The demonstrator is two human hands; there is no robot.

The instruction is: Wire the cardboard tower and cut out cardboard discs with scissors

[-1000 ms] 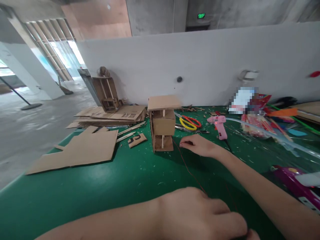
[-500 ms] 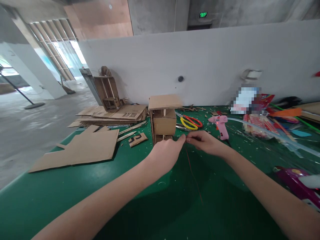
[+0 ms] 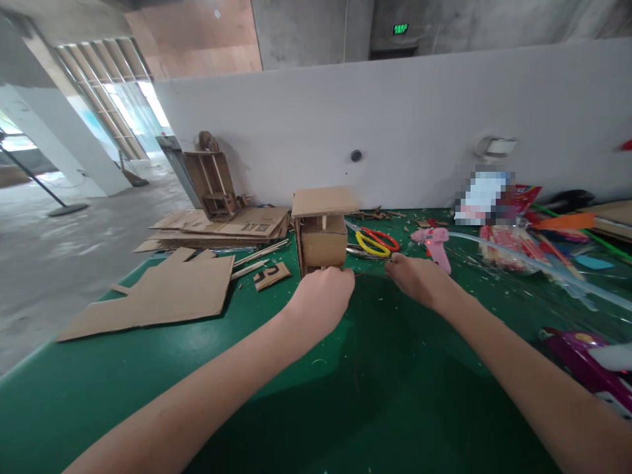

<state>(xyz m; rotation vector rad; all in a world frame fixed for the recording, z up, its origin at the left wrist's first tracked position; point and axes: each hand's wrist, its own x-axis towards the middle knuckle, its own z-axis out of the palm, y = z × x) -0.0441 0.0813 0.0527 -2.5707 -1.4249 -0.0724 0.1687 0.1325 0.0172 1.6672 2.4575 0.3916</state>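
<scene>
A cardboard model (image 3: 323, 249) with a flat top panel and a box-like body stands in the middle of the table. My left hand (image 3: 326, 296) is closed right in front of its lower part. A thin reddish thread (image 3: 363, 274) pokes out at the left fingertips, and a faint length of it seems to hang below. To the right, my right hand (image 3: 417, 280) is closed in a pinch, apart from the left; whatever its fingertips hold is too small to make out. Just behind the right hand lie scissors (image 3: 374, 243) with yellow and red handles and a pink glue gun (image 3: 434, 245).
Cut cardboard sheets (image 3: 182, 289) and sticks (image 3: 259, 253) lie at the left. Behind them, another cardboard structure (image 3: 212, 181) stands on stacked cardboard (image 3: 251, 227). Bagged sticks (image 3: 508, 247) and a purple device (image 3: 587, 362) are at the right. A white wall (image 3: 306, 131) borders the back.
My hands have moved apart: the left slightly left and down, the right slightly right. The red thread that hung plainly below them now shows only faintly, further left.
</scene>
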